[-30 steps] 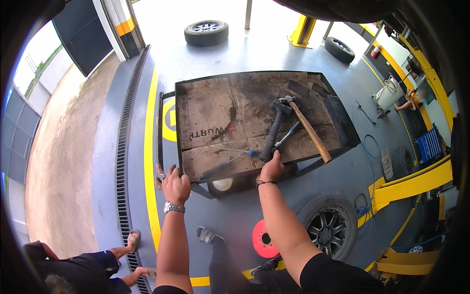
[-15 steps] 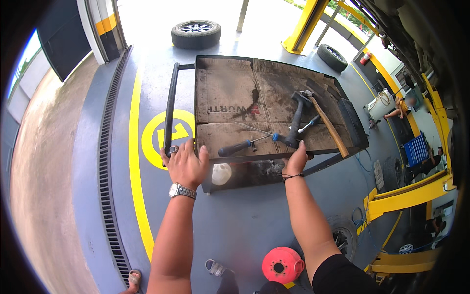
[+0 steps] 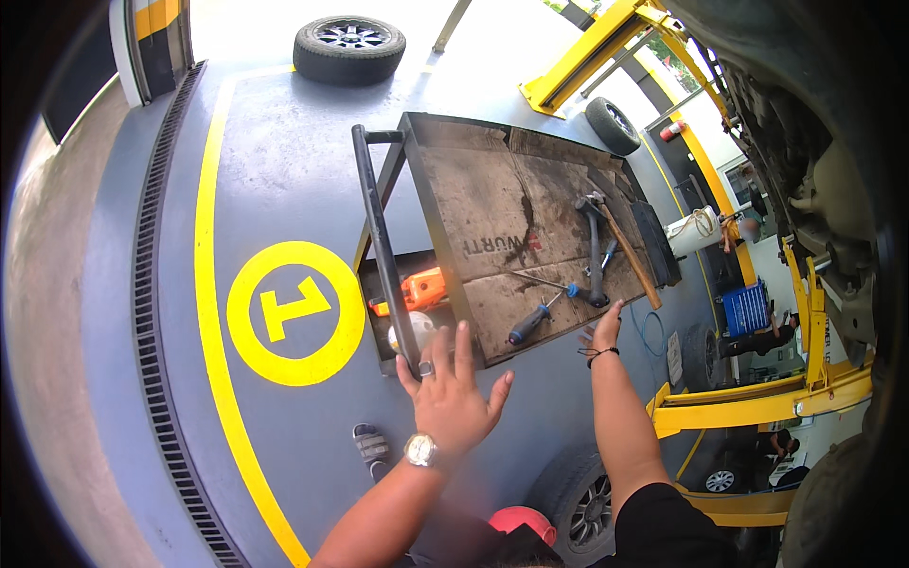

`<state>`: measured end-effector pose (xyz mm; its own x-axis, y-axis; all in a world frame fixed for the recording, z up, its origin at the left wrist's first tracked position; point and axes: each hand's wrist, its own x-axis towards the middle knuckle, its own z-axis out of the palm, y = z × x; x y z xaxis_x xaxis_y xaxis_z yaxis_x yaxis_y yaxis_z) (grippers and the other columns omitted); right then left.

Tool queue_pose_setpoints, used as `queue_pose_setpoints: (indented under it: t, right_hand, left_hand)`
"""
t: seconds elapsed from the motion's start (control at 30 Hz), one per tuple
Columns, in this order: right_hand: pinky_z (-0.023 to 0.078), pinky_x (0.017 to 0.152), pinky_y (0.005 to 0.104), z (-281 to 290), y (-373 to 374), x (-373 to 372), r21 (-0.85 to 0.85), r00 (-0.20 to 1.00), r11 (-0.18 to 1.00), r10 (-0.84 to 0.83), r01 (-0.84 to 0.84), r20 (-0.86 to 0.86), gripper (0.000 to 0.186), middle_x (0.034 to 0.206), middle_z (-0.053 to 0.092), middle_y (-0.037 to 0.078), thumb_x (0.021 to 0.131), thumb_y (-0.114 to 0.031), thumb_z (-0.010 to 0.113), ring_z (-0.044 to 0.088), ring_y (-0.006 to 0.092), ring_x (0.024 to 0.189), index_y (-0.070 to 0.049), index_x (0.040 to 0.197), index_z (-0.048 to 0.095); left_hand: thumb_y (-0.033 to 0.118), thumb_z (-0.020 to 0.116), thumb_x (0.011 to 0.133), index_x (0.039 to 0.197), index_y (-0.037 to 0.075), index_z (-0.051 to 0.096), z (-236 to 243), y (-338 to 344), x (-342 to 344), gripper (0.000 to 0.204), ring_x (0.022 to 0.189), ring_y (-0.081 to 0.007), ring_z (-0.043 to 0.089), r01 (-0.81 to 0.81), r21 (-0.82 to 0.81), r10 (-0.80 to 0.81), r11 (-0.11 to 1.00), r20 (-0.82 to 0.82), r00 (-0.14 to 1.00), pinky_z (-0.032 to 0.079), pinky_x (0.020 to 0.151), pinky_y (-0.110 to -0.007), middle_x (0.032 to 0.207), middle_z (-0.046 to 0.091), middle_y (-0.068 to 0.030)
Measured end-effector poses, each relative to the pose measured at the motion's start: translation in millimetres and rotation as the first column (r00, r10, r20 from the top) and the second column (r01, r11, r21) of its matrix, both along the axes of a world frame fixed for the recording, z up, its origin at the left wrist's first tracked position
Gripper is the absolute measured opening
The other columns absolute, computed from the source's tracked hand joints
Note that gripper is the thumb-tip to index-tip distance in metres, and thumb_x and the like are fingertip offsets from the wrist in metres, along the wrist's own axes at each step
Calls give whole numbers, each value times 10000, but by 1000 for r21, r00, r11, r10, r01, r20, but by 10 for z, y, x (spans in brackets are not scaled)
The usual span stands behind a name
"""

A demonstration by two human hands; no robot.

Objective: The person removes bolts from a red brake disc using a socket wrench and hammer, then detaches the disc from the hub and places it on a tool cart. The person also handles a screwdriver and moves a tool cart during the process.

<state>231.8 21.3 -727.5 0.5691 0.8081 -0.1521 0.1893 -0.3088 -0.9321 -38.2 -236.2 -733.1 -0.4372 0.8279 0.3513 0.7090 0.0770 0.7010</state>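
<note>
A black metal trolley (image 3: 436, 180) has its top lined with stained cardboard (image 3: 473, 199). On that lining lie a dark hammer (image 3: 594, 251), a hammer with a wooden handle (image 3: 632, 251) and a screwdriver (image 3: 530, 325) with a blue-and-black grip. My left hand (image 3: 453, 398) is open, fingers spread, beside the lower end of the trolley's black push bar (image 3: 381, 237); whether it touches the bar I cannot tell. My right hand (image 3: 604, 331) is open at the trolley's near edge, close to the hammers' handles, holding nothing. An orange tool (image 3: 423, 287) and a white rounded object (image 3: 405, 331) sit on the lower shelf.
Behind the trolley a wheel (image 3: 350, 47) lies flat, with another tyre (image 3: 613, 126) farther right. A large wheel (image 3: 578, 516) and a red round part (image 3: 524, 523) are near me. Yellow lift arms (image 3: 757, 407) and a raised vehicle's underside (image 3: 833, 189) fill the right side.
The trolley has turned, its push-bar end now nearer and showing the lower shelf's orange tool. My left hand has come off the trolley's corner and spread open; my right hand has loosened from the near edge.
</note>
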Motion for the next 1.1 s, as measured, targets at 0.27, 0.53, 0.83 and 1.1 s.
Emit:
queue_pose_setpoints:
  t: [0.27,0.53,0.83,1.1]
  right_hand:
    - [488,965,439,474,-1313,-2077,-62,57,272,411,-960,910,560,1228,598,217,1019,-377,585,606,352,1119,42,1383,513]
    - [551,854,436,-82,-511,-3185,-344,539,746,655,-569,530,593,988,710,204,991,-513,628,709,328,970,38,1207,594]
    - [547,701,308,-42,173,-3561,-363,733,753,642,-548,225,685,870,696,97,956,-679,576,679,174,716,-6,1040,671]
    - [556,535,398,-183,661,-3848,-578,890,811,325,-88,320,598,792,645,163,919,-527,672,663,286,608,53,1062,644]
  left_hand:
    - [164,693,912,1395,-43,521,-3433,-3252,-1362,553,960,-378,660,-283,-512,507,811,371,778,531,867,-447,1087,675,-223]
    - [242,643,979,1337,-15,569,-4222,-5551,-2361,446,835,-261,635,-151,-949,931,278,227,287,530,744,-402,987,665,-135]
    - [285,618,1006,1322,11,578,-4067,-4603,-4131,420,807,-206,613,-337,-708,760,620,649,37,516,684,-369,969,654,-96]
    - [333,622,997,1199,18,630,-3306,-2618,-4726,374,721,-224,710,30,-747,744,664,664,68,499,525,-346,885,727,-117]
